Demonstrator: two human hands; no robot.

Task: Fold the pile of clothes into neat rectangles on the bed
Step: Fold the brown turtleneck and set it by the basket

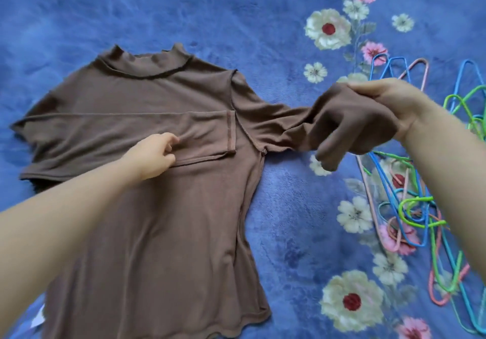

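Nearest the lens, two bare forearms reaching out over a brown top (147, 207) spread flat on a blue blanket (184, 9) printed with cream and pink flowers. Mock neck pointing away from the camera, hem toward it, body lying smooth. One long sleeve (131, 128) already folded across the chest, cuff ending near the far armhole seam. Left hand (155, 155) resting on that folded sleeve, fingers curled and pinching a small ridge of the fabric at its lower edge. Right hand (386, 104) raised off the bedding, fingers clamped round the bunched end of the other sleeve (339, 128), stretched out sideways from the shoulder (cuff drooping loose below the fist). Beside and beneath the right forearm, well apart from the top's body, a tangled heap of wire hangers (410, 207) in blue, green and pink lying on the blanket.
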